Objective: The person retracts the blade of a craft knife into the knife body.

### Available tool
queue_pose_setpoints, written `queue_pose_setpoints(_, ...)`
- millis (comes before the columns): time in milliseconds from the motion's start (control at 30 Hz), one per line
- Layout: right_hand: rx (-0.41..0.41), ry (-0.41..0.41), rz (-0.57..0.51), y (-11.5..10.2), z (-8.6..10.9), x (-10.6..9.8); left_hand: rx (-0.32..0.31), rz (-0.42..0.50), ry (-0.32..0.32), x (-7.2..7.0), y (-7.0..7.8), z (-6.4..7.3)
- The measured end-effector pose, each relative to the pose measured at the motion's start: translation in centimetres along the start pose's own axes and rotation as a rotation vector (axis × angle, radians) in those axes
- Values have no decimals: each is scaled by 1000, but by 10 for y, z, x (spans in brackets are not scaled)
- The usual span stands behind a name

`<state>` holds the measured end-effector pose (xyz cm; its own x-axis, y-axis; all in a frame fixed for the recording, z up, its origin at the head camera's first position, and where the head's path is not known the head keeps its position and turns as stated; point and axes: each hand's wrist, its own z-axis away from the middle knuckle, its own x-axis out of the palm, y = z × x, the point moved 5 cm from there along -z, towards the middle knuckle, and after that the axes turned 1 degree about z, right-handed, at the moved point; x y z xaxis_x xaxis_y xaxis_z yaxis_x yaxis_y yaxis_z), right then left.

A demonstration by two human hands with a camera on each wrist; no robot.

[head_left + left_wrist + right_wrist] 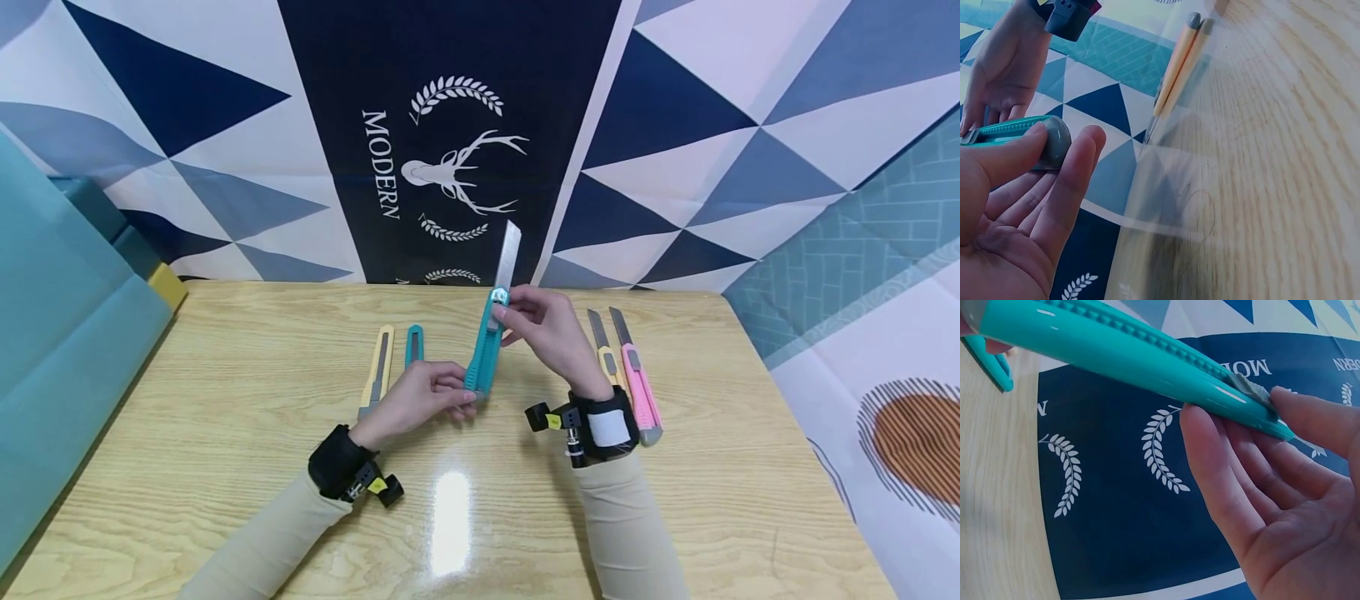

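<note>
A teal utility knife (486,358) is held above the table, tilted, with its long blade (508,254) out and pointing up and away. At its grey butt end, my left hand (422,397) pinches it between thumb and fingers. My right hand (553,335) grips the knife near its blade end, the thumb (1313,415) on the slider (1252,390). Behind my left hand a second teal knife (415,340) lies partly hidden, beside a yellow knife (379,362) with no blade showing. Near my right wrist lie a yellow-orange knife (608,360) and a pink knife (640,387), both blades out.
The light wooden table (187,433) ends at a patterned cloth (457,50) hanging at the back. A light-blue surface (67,358) rises along the left edge, with a small yellow block (167,286) at the far left corner.
</note>
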<state>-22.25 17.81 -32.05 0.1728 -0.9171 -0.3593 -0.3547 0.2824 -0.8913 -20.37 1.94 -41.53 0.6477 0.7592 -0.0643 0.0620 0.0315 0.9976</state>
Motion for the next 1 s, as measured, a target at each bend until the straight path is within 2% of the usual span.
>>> queue_pose_setpoints(267, -11, 15, 31, 0, -1, 4, -23, 0, -8, 3, -2, -1)
queue_pose_setpoints(433, 12, 23, 57, 2, -2, 6, -39, 4, -13, 3, -4, -1)
queue_pose_setpoints(767, 171, -8, 85, 13, -3, 12, -13, -65, 14, 4, -5, -1)
queue_pose_setpoints(867, 196, -11, 55, 29, -5, 12, -12, -82, 13, 4, -4, 0)
queue_pose_setpoints(1000, 183, 1, 42, 48, -9, 11, -4, -104, 16, 4, -2, 0)
